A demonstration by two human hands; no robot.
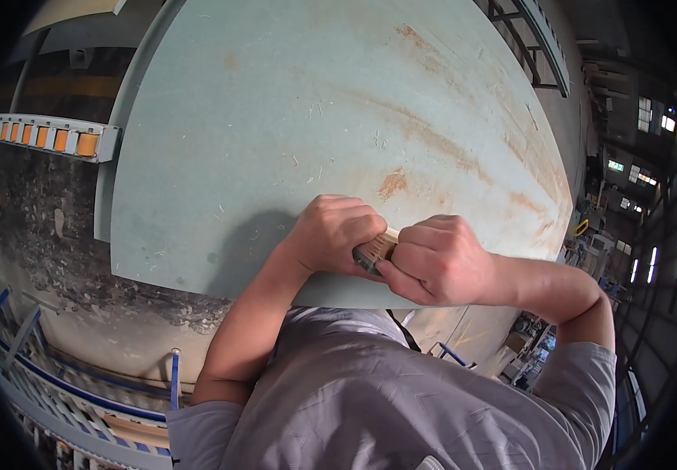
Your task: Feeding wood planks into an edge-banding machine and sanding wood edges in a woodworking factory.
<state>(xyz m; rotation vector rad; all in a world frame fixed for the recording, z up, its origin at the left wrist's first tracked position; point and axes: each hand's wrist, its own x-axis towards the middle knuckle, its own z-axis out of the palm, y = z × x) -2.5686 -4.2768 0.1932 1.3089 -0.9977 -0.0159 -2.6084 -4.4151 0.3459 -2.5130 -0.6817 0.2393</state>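
Observation:
In front of my body, both hands hold a small tan, wood-like piece with a dark grey lower side and ridges across it. Most of it is hidden in my fingers, so its kind cannot be made out. My left hand is closed around its left end, with the thumb side against it. My right hand is closed in a fist at its right end. Both are above the near edge of a large pale green board, which carries brown scuffs and scattered thin shavings.
A roller rail with orange rollers stands by the board's left edge. Blue and grey metal racks stand at the lower left. A metal frame rises beyond the board's far right edge. Workshop clutter lies on the right.

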